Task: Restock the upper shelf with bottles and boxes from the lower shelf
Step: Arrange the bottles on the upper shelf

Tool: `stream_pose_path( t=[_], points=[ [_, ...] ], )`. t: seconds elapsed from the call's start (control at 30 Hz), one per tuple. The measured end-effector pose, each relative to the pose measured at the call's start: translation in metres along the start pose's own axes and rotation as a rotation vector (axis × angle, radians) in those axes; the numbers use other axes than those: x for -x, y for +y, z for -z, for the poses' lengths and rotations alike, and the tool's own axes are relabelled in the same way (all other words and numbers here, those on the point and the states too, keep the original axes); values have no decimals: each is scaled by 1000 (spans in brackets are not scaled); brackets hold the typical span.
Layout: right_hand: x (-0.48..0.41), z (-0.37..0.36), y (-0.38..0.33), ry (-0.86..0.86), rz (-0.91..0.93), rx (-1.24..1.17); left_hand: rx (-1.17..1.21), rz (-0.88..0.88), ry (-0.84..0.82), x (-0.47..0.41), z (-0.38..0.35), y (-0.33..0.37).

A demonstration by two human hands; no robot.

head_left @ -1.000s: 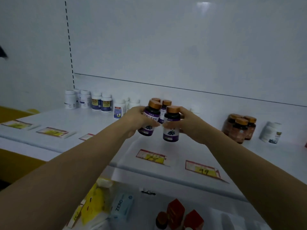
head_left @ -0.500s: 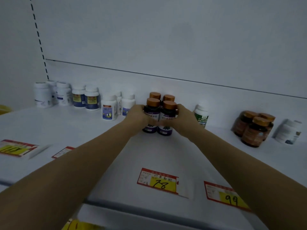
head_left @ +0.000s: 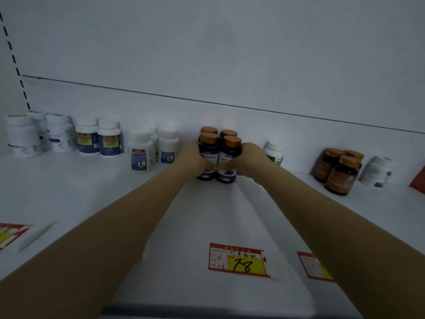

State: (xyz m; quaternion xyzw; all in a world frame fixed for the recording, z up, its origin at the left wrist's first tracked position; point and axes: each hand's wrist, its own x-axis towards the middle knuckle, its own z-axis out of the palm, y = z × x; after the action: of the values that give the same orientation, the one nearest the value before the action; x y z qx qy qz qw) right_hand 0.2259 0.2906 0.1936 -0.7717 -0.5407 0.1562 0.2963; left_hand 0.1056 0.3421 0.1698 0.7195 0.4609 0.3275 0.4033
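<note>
A plain white back panel [head_left: 207, 42] fills the upper half of the view. A thin dark seam [head_left: 230, 106] crosses it, sloping down toward the right. At the far left, a white upright [head_left: 13, 58] carries a column of dark slots. The white shelf [head_left: 69, 192] runs from the panel to a dark front edge. A red-and-yellow price tag [head_left: 239, 261] marked 78 lies flat near that edge. The light is dim and bluish, with a faint warm patch just under the seam.

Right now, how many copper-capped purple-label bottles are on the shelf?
4. The left hand holds the front-left bottle, the right hand the front-right bottle; the back-left bottle and back-right bottle stand directly behind, mostly hidden. More could be concealed.
</note>
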Motion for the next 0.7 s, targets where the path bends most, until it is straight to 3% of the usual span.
stream_pose_path(
  t=[0.47, 0.7],
  points=[
    [-7, -8, 2, -48, -137, -118, -129, -42, -28, -1, 2, -6],
    [32, -9, 2, -50, -83, 123, -296, 45, -14, 17, 15, -1]
  ],
)
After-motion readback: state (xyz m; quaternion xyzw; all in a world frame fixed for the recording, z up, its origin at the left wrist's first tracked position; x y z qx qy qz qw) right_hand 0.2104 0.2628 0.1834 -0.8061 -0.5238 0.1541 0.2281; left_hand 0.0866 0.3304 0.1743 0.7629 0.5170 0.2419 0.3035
